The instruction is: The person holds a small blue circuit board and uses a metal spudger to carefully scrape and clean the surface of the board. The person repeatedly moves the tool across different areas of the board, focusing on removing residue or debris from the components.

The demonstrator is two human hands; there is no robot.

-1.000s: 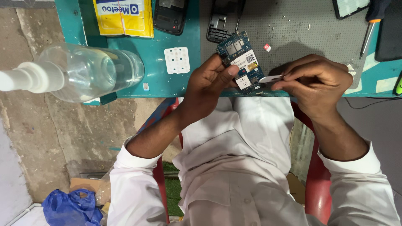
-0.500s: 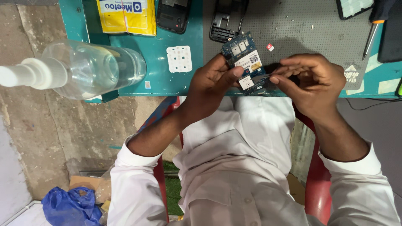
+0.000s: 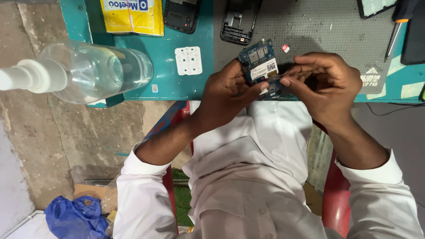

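My left hand (image 3: pixel 228 88) grips a small blue phone circuit board (image 3: pixel 261 66) by its lower edge, holding it just above the near edge of the teal table (image 3: pixel 186 88). My right hand (image 3: pixel 325 84) has its fingers pinched at the board's lower right side, on a small dark part that I cannot make out. A white label and metal shields show on the board's face.
A clear spray bottle (image 3: pixel 88 71) stands at the table's left corner. Behind lie a white keypad sheet (image 3: pixel 188 60), a yellow packet (image 3: pixel 132 15), a black phone body (image 3: pixel 181 15), a black phone frame (image 3: pixel 239 26), a grey work mat (image 3: pixel 336 31) and a screwdriver (image 3: pixel 396 31).
My right hand has let go of the thin white strip it held earlier and closed in on the board's lower right side. The board stays in my left hand.
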